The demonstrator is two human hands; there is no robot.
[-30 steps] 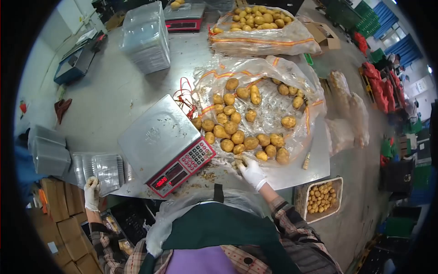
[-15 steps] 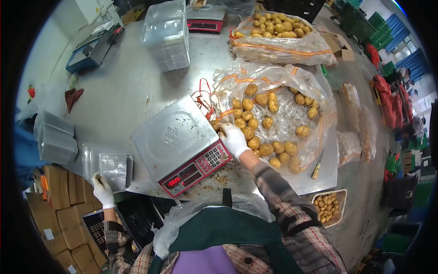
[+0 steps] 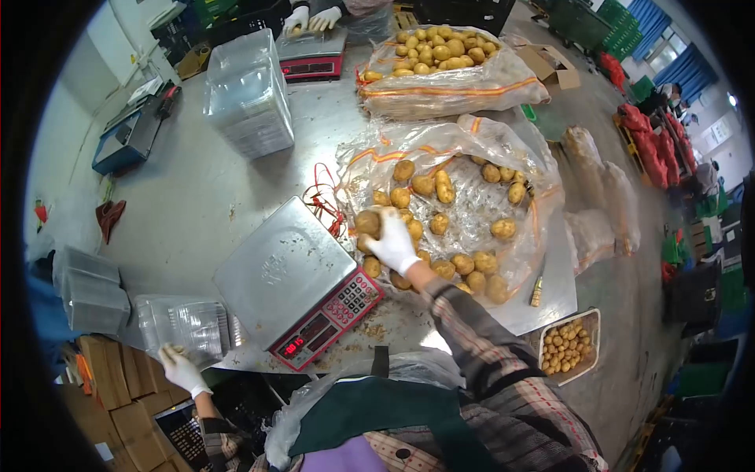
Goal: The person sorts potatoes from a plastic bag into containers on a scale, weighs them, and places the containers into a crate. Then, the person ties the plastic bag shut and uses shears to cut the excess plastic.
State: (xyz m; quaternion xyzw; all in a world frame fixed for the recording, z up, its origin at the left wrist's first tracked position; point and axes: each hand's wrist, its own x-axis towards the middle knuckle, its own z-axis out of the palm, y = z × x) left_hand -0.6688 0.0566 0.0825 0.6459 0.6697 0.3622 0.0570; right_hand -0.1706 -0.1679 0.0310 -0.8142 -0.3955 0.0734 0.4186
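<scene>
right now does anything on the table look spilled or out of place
Yes: dirt lies scattered beside the scale, and a red cord lies tangled near it; both look untidy.

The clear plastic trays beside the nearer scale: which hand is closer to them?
Left: the left hand is at the near edge of the trays. The right hand is across the scale from them, holding a potato.

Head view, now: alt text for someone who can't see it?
A gloved right hand grips a potato beside a digital scale, with more potatoes on an opened plastic sack. The gloved left hand is at clear plastic containers. Across the metal table, a co-worker's gloved hands are over a second scale.
</scene>
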